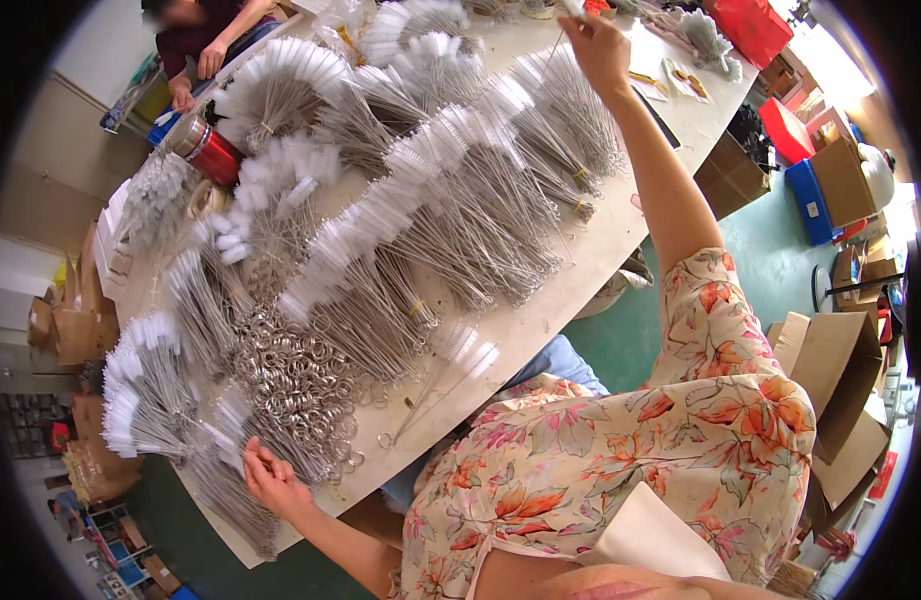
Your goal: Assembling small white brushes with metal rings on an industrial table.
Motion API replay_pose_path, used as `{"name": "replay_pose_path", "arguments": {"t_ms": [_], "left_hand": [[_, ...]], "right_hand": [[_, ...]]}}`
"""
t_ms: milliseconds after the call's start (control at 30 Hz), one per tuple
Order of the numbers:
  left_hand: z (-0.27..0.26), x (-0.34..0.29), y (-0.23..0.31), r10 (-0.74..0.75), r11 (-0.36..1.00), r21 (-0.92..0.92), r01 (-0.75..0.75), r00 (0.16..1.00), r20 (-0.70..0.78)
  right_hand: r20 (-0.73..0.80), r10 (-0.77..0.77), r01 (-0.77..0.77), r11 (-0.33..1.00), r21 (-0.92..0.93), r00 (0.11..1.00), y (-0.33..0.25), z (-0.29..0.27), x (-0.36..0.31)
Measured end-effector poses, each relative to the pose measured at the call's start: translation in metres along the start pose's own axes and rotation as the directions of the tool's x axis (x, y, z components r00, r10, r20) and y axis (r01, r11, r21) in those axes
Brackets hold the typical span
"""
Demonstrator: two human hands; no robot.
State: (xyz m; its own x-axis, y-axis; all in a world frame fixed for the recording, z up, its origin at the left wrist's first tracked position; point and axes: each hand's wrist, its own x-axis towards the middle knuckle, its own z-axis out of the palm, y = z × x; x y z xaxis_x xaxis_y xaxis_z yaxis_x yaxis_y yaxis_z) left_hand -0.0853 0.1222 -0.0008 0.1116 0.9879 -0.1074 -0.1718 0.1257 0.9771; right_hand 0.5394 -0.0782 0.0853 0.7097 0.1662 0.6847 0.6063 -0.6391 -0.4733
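Observation:
My right hand [596, 50] is raised at the far edge of the table, closed on a thin wire brush [573, 6] with a white bristle head. Low on the left, my left hand [276, 482] has loosely curled fingers slightly apart, beside a bundle of wire brushes [231, 480]; I see nothing held in it. A heap of shiny metal rings [291, 375] lies just beyond that hand. Long rows of white-headed wire brushes [461, 210] cover the middle of the table. A few loose brushes [466, 350] lie near the front edge.
A red metal cylinder [209, 150] stands among the bundles on the white table [611, 240]. Another person [216, 45] sits at the far left. Orange-handled scissors [689, 80] lie at the far right. Cardboard boxes [831, 380] and a blue crate [811, 205] stand to the right.

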Motion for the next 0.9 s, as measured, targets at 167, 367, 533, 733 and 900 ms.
{"name": "replay_pose_path", "arguments": {"t_ms": [167,367,533,733,900], "left_hand": [[-0.002,-0.001,-0.004,-0.011,0.999,-0.032,0.011,1.0,0.012],[0.001,-0.007,-0.005,-0.014,0.999,-0.039,0.016,0.999,0.029],[-0.01,-0.013,-0.007,-0.025,1.0,0.016,0.024,0.999,0.031],[0.008,-0.023,-0.013,-0.026,0.998,-0.065,0.025,1.0,-0.009],[0.046,-0.028,-0.003,0.177,0.953,0.228,-0.197,0.979,0.103]], "right_hand": [[0.383,-0.448,0.258,0.853,0.454,0.808,-0.037,-0.012,-0.011],[0.415,-0.027,0.094,0.986,-0.141,0.909,-0.01,-0.007,-0.031],[0.513,0.054,0.097,0.96,-0.262,0.857,0.025,0.015,-0.043],[0.284,-0.125,0.171,0.975,-0.144,0.951,0.012,-0.005,-0.033],[0.511,-0.131,-0.099,0.911,0.399,0.849,-0.117,-0.066,-0.044]]}}
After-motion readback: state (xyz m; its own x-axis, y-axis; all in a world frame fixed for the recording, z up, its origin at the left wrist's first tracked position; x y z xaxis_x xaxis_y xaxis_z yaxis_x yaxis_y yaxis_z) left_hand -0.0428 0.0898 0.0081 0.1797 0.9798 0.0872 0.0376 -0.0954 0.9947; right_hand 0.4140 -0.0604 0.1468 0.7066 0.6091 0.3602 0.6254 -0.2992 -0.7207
